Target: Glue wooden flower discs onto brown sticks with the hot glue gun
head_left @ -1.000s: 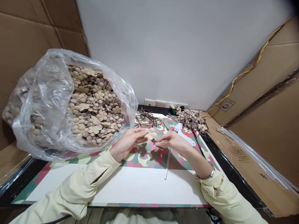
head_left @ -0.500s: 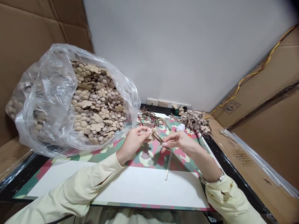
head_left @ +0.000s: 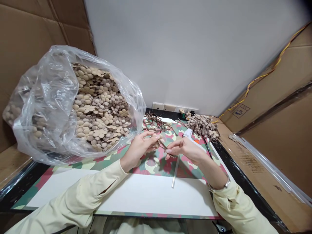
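Between thumb and fingers, my left hand (head_left: 140, 148) pinches a small beige flower piece (head_left: 159, 137). My right hand (head_left: 185, 150) is closed on thin brown cords (head_left: 163, 148) that run from the flower piece down to the right. Both hands are over the camouflage-patterned mat (head_left: 151, 165). Just beyond my right hand lies a white glue gun (head_left: 188, 133), partly hidden by that hand. A clear stick (head_left: 175, 174) lies below the right hand, its lower end over a white sheet (head_left: 146, 195).
An open plastic bag (head_left: 56, 87) full of beige flower pieces (head_left: 102, 110) stands at the left. Loose brown cords (head_left: 156, 123) lie at the mat's back, with a pile of corded pieces (head_left: 204, 125) to their right. Cardboard (head_left: 275, 97) borders the right.
My right hand has shifted slightly left toward my left hand, still holding the cords. More of the white glue gun now shows.
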{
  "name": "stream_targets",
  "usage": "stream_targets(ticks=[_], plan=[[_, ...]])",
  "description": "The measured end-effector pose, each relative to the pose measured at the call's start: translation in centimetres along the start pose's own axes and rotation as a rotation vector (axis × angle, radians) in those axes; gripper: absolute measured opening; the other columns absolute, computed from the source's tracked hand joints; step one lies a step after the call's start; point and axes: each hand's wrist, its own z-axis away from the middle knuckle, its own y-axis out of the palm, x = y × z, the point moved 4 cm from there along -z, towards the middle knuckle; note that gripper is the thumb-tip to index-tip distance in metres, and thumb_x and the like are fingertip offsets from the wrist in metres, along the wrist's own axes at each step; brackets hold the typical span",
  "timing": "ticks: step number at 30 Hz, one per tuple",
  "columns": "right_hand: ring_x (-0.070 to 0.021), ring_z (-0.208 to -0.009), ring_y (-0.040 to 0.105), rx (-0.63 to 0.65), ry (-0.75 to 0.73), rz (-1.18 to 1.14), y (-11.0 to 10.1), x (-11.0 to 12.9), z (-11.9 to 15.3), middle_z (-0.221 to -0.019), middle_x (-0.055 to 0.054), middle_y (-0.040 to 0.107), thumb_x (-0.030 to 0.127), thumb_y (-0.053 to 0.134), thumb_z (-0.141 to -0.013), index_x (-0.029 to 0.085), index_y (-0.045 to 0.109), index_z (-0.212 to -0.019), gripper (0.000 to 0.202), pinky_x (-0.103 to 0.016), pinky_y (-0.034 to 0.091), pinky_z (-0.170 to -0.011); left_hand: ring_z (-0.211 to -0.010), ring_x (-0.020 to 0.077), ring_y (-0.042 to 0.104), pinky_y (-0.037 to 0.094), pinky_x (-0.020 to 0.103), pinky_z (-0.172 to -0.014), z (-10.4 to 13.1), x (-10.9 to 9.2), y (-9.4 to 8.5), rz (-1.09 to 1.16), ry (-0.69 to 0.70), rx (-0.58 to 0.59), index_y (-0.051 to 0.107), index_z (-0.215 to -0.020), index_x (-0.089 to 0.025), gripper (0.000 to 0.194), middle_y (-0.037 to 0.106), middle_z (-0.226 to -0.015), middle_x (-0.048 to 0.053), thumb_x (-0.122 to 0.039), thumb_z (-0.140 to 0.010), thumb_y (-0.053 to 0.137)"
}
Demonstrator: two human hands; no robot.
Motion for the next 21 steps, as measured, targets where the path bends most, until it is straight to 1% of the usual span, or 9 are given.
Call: stream_targets(ticks=[3, 5, 8, 12, 15, 18, 21], plan=[[-0.0142, -0.059, 0.049, -0.004, 0.013, 0.009, 0.1, -0.1, 0.0, -0.064, -0.005, 0.067, 0.03, 0.062, -0.071, 0.016, 0.071, -0.063, 0.018, -0.027, 0.035, -0.059, -0.069, 0.0135, 0.062, 0.048, 0.025, -0.066, -0.1, 0.1, 0.0, 0.004, 0.014, 0.029, 0.06, -0.087, -0.015, 0.029, 0.067, -0.073, 0.003, -0.037, -0.071, 0.068], [-0.0142, -0.059, 0.049, -0.006, 0.022, 0.017, 0.1, -0.3, 0.0, -0.064, -0.004, 0.066, 0.031, 0.063, -0.071, 0.017, 0.072, -0.062, 0.019, -0.027, 0.035, -0.06, -0.067, 0.0129, 0.062, 0.047, 0.024, -0.066, -0.1, 0.1, -0.1, 0.004, 0.006, 0.003, 0.061, -0.085, -0.014, 0.027, 0.067, -0.07, 0.003, -0.035, -0.07, 0.069], [-0.0123, -0.057, 0.044, -0.016, 0.025, 0.022, -0.1, -0.5, -0.1, -0.06, -0.002, 0.062, 0.033, 0.064, -0.07, 0.017, 0.073, -0.065, 0.019, -0.027, 0.033, -0.057, -0.068, 0.0126, 0.063, 0.048, 0.024, -0.069, -0.1, 0.1, -0.3, 0.003, -0.009, -0.044, 0.061, -0.085, -0.014, 0.027, 0.068, -0.073, 0.003, -0.033, -0.068, 0.071], [-0.0102, -0.052, 0.038, -0.032, 0.038, 0.023, -0.4, -0.8, -0.3, -0.054, 0.0, 0.055, 0.034, 0.065, -0.071, 0.016, 0.074, -0.071, 0.02, -0.027, 0.031, -0.054, -0.07, 0.0133, 0.064, 0.05, 0.025, -0.069, -0.1, -0.1, -0.5, -0.01, 0.009, -0.067, 0.061, -0.086, -0.015, 0.027, 0.069, -0.073, 0.003, -0.033, -0.068, 0.072], [-0.0119, -0.054, 0.045, -0.039, 0.024, 0.027, -0.4, -0.6, -0.1, -0.057, -0.002, 0.06, 0.033, 0.064, -0.071, 0.015, 0.074, -0.069, 0.02, -0.028, 0.034, -0.057, -0.071, 0.0141, 0.064, 0.051, 0.026, -0.071, -0.1, -0.1, -0.6, -0.018, 0.031, -0.061, 0.061, -0.086, -0.015, 0.028, 0.07, -0.075, 0.004, -0.033, -0.068, 0.072], [-0.0163, -0.063, 0.055, -0.051, 0.012, 0.045, -0.4, 0.0, 0.2, -0.067, -0.007, 0.068, 0.034, 0.064, -0.072, 0.015, 0.074, -0.068, 0.022, -0.03, 0.038, -0.063, -0.071, 0.0149, 0.065, 0.052, 0.026, -0.07, -0.2, -0.2, -0.6, -0.048, 0.067, -0.052, 0.062, -0.086, -0.014, 0.028, 0.07, -0.075, 0.004, -0.032, -0.068, 0.072], [-0.019, -0.068, 0.058, -0.08, 0.035, 0.071, -0.4, 0.3, 0.5, -0.073, -0.008, 0.07, 0.037, 0.065, -0.072, 0.015, 0.074, -0.072, 0.024, -0.031, 0.04, -0.066, -0.07, 0.0158, 0.065, 0.052, 0.026, -0.068, -0.2, -0.3, -0.7, -0.082, 0.092, -0.061, 0.062, -0.086, -0.014, 0.027, 0.07, -0.073, 0.004, -0.032, -0.067, 0.072]])
